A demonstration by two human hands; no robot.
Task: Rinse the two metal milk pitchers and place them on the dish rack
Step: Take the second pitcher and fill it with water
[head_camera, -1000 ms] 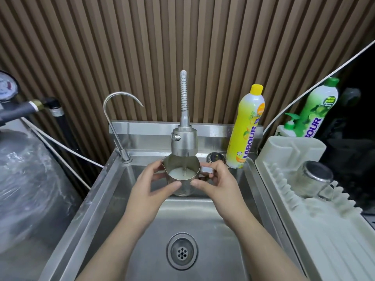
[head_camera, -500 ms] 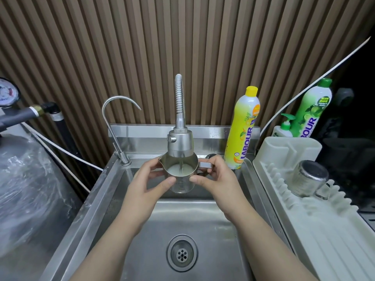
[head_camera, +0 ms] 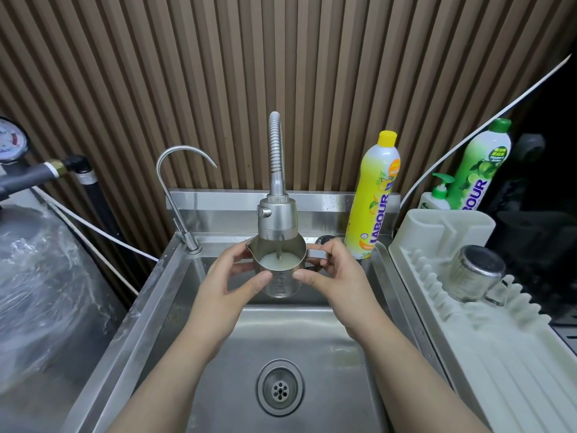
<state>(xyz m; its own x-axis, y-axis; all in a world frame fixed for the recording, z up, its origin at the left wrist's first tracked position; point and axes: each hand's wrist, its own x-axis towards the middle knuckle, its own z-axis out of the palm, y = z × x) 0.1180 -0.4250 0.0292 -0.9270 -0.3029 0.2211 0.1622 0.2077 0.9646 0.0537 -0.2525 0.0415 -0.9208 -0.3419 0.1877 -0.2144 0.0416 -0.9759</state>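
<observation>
A metal milk pitcher (head_camera: 281, 284) stands upright in the air over the sink, right under the flexible faucet head (head_camera: 277, 218). A thin stream of water falls into it and cloudy white water fills it. My left hand (head_camera: 229, 281) holds its left side, thumb on the front. My right hand (head_camera: 335, 275) grips the right side by the handle. The second metal pitcher (head_camera: 476, 276) lies upside down on the white dish rack (head_camera: 499, 354) at the right.
The steel sink (head_camera: 312, 348) has a round drain (head_camera: 280, 388) near the front. A thin curved tap (head_camera: 175, 182) stands at the back left. A yellow soap bottle (head_camera: 373, 195), a green one (head_camera: 480, 170) and a small pump bottle (head_camera: 435, 195) stand behind the rack.
The pitcher stays under the running faucet in both hands. The water level in it looks slightly higher. Only the camera view has shifted a little.
</observation>
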